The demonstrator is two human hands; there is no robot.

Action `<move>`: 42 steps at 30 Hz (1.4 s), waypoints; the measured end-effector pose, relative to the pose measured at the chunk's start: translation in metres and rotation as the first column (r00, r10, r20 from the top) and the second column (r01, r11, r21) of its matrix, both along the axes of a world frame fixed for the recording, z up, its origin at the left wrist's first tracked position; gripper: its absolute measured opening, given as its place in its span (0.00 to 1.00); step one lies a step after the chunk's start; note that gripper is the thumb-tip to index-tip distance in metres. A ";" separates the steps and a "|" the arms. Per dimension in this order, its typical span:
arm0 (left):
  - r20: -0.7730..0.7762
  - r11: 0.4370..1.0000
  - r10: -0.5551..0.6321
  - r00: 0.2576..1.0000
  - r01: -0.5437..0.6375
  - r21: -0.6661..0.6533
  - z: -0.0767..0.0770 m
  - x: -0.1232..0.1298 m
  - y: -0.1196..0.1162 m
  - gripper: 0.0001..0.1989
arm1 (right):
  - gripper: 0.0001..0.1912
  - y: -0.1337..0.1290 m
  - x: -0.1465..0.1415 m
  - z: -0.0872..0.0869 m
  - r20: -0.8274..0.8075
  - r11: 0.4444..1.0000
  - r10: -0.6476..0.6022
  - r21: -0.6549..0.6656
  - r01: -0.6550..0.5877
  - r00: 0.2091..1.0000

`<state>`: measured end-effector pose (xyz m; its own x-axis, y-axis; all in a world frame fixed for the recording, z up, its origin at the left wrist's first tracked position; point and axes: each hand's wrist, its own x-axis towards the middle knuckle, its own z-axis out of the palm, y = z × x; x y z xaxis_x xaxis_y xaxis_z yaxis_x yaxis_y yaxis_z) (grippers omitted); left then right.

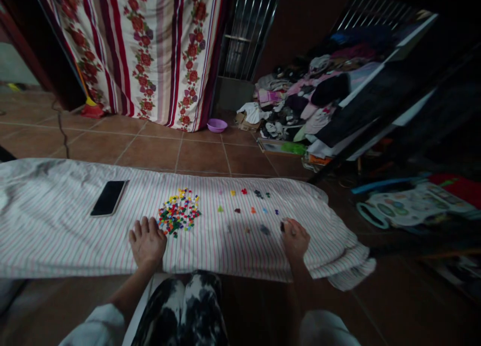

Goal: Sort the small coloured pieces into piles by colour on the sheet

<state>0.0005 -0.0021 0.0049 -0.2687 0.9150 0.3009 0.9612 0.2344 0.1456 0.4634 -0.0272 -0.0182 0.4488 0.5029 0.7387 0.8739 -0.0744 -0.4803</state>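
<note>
My left hand [148, 241] lies palm down on the striped cloth [210, 256], fingers stretched, against the near left edge of a pile of small mixed-colour pieces [178, 212]. Over to the right, my right hand [296, 237] has its fingertips pinched together by a small dark piece or cluster [282, 227]. Whether anything is held between those fingertips is hidden. Between the hands, small one-colour groups sit in rows, among them yellow pieces [232, 192], red pieces [244, 191], dark green pieces [258, 193], orange pieces [253, 210] and grey pieces [265, 229].
A dark-screened phone [108, 198] lies left of the pile. Beyond the cloth, a purple basin [217, 125] stands on the tiled floor by a floral curtain [150, 55]. A heap of clothes [300, 95] is at the back right, and a red dustpan [92, 110] at the left.
</note>
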 end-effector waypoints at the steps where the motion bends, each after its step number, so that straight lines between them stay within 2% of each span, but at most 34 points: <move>1: -0.001 1.000 0.000 1.000 0.000 0.000 0.000 0.000 0.000 0.24 | 0.22 0.001 -0.009 0.005 0.004 1.000 -0.023 -0.009 0.023 1.000; 2: -0.002 1.000 -0.001 1.000 0.001 0.001 0.000 0.000 0.000 0.24 | 0.22 0.002 -0.020 0.009 0.001 0.999 -0.022 -0.029 0.022 1.000; 4: -0.003 1.000 -0.004 1.000 0.004 0.005 0.001 0.001 0.000 0.24 | 0.23 0.007 -0.048 0.018 -0.028 0.995 0.054 -0.083 -0.056 0.998; 6: 0.002 1.000 -0.006 1.000 0.005 0.007 0.002 0.001 0.000 0.24 | 0.22 0.013 -0.083 0.026 -0.067 0.976 0.167 -0.128 -0.174 0.984; 8: 0.009 1.000 -0.003 1.000 0.002 0.007 0.003 0.002 0.000 0.24 | 0.19 0.022 -0.119 0.031 -0.104 0.933 0.317 -0.142 -0.330 0.943; 12: 0.010 1.000 0.006 1.000 -0.006 0.001 0.004 0.002 0.000 0.24 | 0.16 0.044 -0.183 0.031 -0.183 0.787 0.545 -0.224 -0.575 0.818; 16: 0.006 1.000 0.003 1.000 -0.003 -0.002 0.002 0.002 0.000 0.24 | 0.17 0.072 -0.224 0.022 -0.253 0.659 0.637 -0.312 -0.685 0.728; 19: 0.021 1.000 0.010 1.000 -0.009 -0.006 -0.001 0.001 0.002 0.25 | 0.19 0.097 -0.242 0.018 -0.243 0.628 0.647 -0.368 -0.686 0.723; 24: 0.024 1.000 0.008 1.000 -0.008 0.006 -0.002 0.000 0.002 0.25 | 0.22 0.133 -0.259 0.017 -0.221 0.615 0.560 -0.534 -0.580 0.798; 27: 0.023 1.000 -0.001 1.000 0.001 -0.002 -0.002 0.000 0.002 0.24 | 0.22 0.145 -0.267 0.016 -0.197 0.608 0.510 -0.606 -0.512 0.838; 29: 0.023 1.000 0.001 1.000 -0.001 -0.004 -0.003 0.000 0.003 0.24 | 0.23 0.149 -0.274 0.014 -0.184 0.590 0.537 -0.615 -0.523 0.823; 32: 0.027 1.000 0.005 1.000 -0.005 -0.006 -0.004 0.000 0.003 0.25 | 0.25 0.151 -0.282 0.013 -0.190 0.523 0.645 -0.597 -0.609 0.740; 34: 0.031 1.000 0.003 1.000 -0.003 -0.013 -0.004 0.000 0.003 0.25 | 0.25 0.155 -0.286 0.014 -0.197 0.497 0.682 -0.582 -0.644 0.704; 37: 0.030 1.000 0.004 1.000 -0.004 -0.022 -0.003 0.000 0.003 0.25 | 0.24 0.166 -0.286 0.019 -0.191 0.507 0.681 -0.574 -0.643 0.707; 42: 0.019 1.000 -0.001 1.000 0.002 -0.012 -0.002 -0.001 0.004 0.25 | 0.25 0.188 -0.291 0.022 -0.178 0.557 0.610 -0.597 -0.577 0.773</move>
